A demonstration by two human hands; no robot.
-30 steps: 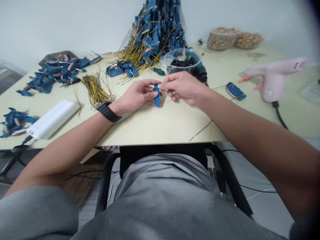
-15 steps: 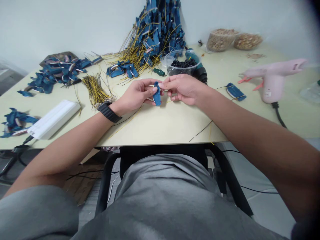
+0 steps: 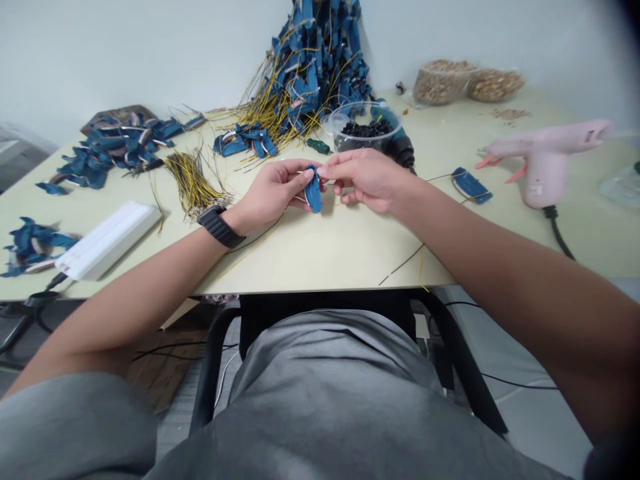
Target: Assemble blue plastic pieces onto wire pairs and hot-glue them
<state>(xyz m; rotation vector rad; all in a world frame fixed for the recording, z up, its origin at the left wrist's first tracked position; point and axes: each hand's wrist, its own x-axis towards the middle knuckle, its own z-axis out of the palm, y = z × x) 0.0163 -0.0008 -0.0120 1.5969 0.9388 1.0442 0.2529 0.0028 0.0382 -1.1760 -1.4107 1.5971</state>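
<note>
My left hand [image 3: 275,190] grips a small blue curved plastic piece [image 3: 313,195] between thumb and fingers, above the table. A black wire and a yellow wire trail from it toward my left wrist. My right hand [image 3: 363,177] pinches at the upper end of the same piece, its thumb and index finger closed there; whether it holds a wire end or the piece's edge is hidden. To the right of my right hand lies another blue piece [image 3: 471,185] with black and yellow wires running under my forearm.
A pink glue gun [image 3: 545,160] stands at the right. Behind my hands are a clear tub of black parts [image 3: 367,133] and a tall heap of wired blue pieces [image 3: 315,73]. At left lie a yellow-black wire bundle [image 3: 193,183], a white box [image 3: 110,239] and more blue pieces [image 3: 120,147].
Both hands stay in nearly the same place. The blue piece has turned slightly, so more of its flat blue face shows.
</note>
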